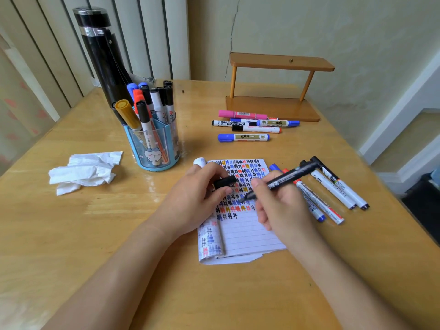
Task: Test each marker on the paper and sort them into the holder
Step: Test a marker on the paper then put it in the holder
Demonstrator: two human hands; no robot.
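the right hand [283, 206] grips the long black marker [290, 177] like a pen. its tip points down and left and looks to be touching the white lined paper [247, 232], among the little colour marks. its back end sticks up and out to the right. the left hand [197, 194] rests on the paper and pinches the short black cap [225, 182], just left of the tip. the blue see-through plastic holder [152, 148] stands farther back on the left, nearer the left hand.
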